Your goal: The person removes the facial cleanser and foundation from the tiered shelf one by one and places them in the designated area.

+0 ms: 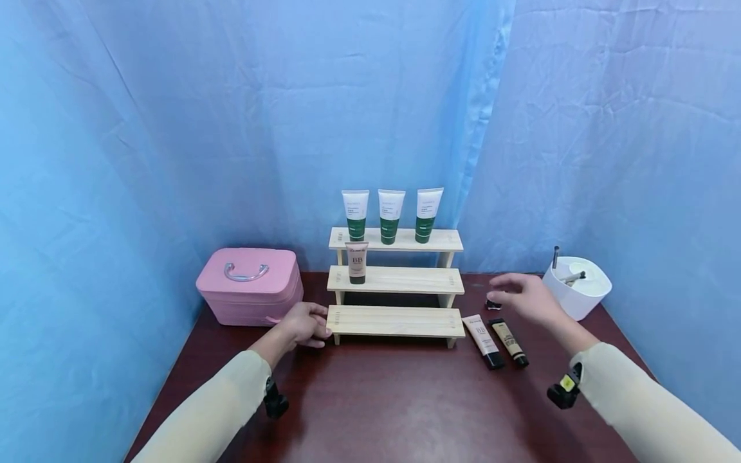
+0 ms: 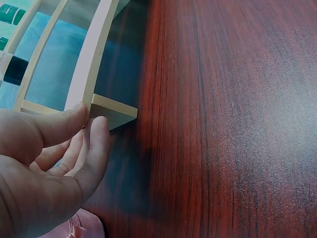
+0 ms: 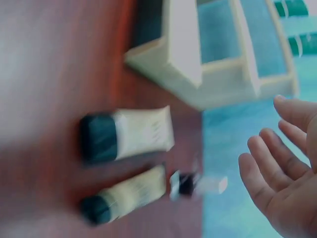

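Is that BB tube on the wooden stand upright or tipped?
Upright: the BB tube stands on its dark cap on the middle step of the wooden stand.

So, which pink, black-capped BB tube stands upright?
The BB tube on the middle shelf of the pale wooden stand; the other BB tube lies on the dark red table.

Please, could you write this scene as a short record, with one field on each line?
left hand: holds the left end of the wooden stand's lowest shelf
right hand: empty, fingers relaxed, near a small black-and-pale item
top shelf: three white-and-green tubes, standing
middle shelf: one BB tube, upright
lying on table: another BB tube, a tan tube
far left: pink case
far right: white container holding slim tools
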The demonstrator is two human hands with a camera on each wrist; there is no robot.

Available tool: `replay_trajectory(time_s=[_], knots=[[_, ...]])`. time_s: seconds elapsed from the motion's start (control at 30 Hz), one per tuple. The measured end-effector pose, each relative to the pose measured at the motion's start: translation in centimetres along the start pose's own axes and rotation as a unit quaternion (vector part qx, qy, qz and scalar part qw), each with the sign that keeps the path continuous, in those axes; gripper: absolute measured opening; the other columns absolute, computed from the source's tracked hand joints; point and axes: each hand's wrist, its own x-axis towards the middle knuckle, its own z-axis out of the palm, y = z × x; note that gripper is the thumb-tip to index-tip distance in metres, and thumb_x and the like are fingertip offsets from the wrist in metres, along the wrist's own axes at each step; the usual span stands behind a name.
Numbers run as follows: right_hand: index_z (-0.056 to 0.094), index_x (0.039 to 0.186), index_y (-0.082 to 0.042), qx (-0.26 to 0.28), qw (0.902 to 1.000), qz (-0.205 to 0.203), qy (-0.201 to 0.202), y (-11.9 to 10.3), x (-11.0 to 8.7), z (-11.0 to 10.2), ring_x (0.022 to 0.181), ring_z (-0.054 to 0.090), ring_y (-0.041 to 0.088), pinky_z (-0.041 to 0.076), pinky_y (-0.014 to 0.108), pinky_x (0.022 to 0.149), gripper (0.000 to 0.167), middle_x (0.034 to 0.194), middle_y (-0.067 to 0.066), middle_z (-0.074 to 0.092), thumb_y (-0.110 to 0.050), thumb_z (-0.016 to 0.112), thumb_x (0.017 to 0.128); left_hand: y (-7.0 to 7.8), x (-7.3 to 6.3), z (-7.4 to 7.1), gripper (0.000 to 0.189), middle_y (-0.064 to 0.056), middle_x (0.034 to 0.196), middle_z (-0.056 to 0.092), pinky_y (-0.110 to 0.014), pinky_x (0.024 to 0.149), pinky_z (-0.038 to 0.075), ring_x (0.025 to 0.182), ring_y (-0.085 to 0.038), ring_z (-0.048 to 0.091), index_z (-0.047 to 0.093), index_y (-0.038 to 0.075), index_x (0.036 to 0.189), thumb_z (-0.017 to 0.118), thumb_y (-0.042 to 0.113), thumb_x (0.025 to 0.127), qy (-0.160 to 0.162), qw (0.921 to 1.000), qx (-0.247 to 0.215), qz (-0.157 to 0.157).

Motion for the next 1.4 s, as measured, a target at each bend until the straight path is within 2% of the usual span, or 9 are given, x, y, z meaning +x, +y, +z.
replay_trajectory(time_s=[0.1,0.2,0.5,0.7,0.87,1.03,1.23,1.4], knots=[[0.066,0.133,-0.009,0.044,0.9988,-0.005,-0.022,-3.0,1.1,0.2,0.098,0.07,0.023,0.062,0.037,0.079,0.051,0.123,0.016,0.071,-0.039,0.076,0.093,0.1,0.0,0.0,0.054,-0.019,0.108,0.061,-0.042,0.072,0.066,0.076,-0.017,0.066,0.053,-0.006,0.138,0.068,-0.017,0.087,0.001,1.0,0.003,-0.003],[0.065,0.133,-0.007,0.08,0.9961,-0.014,-0.033,-5.6,2.4,1.1,0.101,0.071,0.027,0.064,0.04,0.079,0.047,0.124,0.018,0.07,-0.031,0.077,0.094,0.0,0.1,-0.1,0.054,-0.019,0.109,0.06,-0.04,0.07,0.066,0.077,-0.017,0.066,0.053,-0.006,0.137,0.069,-0.016,0.087,0.002,1.0,0.002,-0.002],[0.069,0.129,-0.012,0.121,0.9892,-0.066,-0.049,-12.0,5.6,5.6,0.104,0.071,0.026,0.064,0.042,0.08,0.04,0.124,0.017,0.07,-0.026,0.078,0.093,-0.3,0.1,-0.1,0.057,-0.021,0.114,0.058,-0.04,0.072,0.066,0.079,-0.018,0.066,0.051,-0.006,0.14,0.069,-0.016,0.087,-0.002,0.9999,-0.015,0.004],[0.068,0.128,-0.013,0.156,0.9829,-0.072,-0.066,-15.3,6.6,8.1,0.106,0.07,0.025,0.063,0.047,0.083,0.038,0.122,0.014,0.07,-0.023,0.078,0.093,-0.5,0.3,-0.1,0.057,-0.019,0.113,0.058,-0.039,0.072,0.066,0.08,-0.018,0.066,0.051,-0.006,0.14,0.069,-0.016,0.087,-0.002,0.9997,-0.025,0.002],[0.065,0.133,-0.012,0.168,0.9799,-0.08,-0.072,-16.6,7.5,9.5,0.11,0.069,0.025,0.063,0.041,0.083,0.044,0.125,0.013,0.069,-0.024,0.079,0.092,-0.9,0.5,-0.2,0.057,-0.017,0.11,0.06,-0.036,0.069,0.066,0.08,-0.019,0.066,0.052,-0.005,0.139,0.07,-0.016,0.086,0.0,0.9992,-0.04,0.0],[0.063,0.136,-0.008,0.179,0.9771,-0.085,-0.079,-17.3,8.0,10.5,0.111,0.068,0.027,0.063,0.045,0.086,0.05,0.126,0.015,0.068,-0.024,0.079,0.092,-1.2,0.5,-0.1,0.06,-0.015,0.106,0.066,-0.036,0.07,0.066,0.08,-0.019,0.066,0.053,-0.005,0.14,0.071,-0.014,0.084,0.006,0.9984,-0.056,0.001],[0.063,0.135,-0.008,0.185,0.9759,-0.083,-0.081,-17.6,8.4,11.6,0.111,0.068,0.026,0.063,0.046,0.086,0.047,0.128,0.016,0.067,-0.024,0.078,0.093,-1.5,0.4,0.0,0.059,-0.016,0.101,0.069,-0.036,0.071,0.066,0.081,-0.018,0.068,0.05,-0.007,0.141,0.069,-0.014,0.085,0.006,0.9975,-0.07,0.013],[0.064,0.133,-0.008,0.197,0.9735,-0.086,-0.079,-17.8,8.4,12.3,0.108,0.069,0.025,0.063,0.044,0.083,0.047,0.125,0.016,0.068,-0.022,0.08,0.091,-1.8,0.4,0.0,0.059,-0.016,0.106,0.066,-0.036,0.072,0.066,0.084,-0.018,0.069,0.051,-0.005,0.142,0.069,-0.012,0.086,0.007,0.9969,-0.077,0.014]])
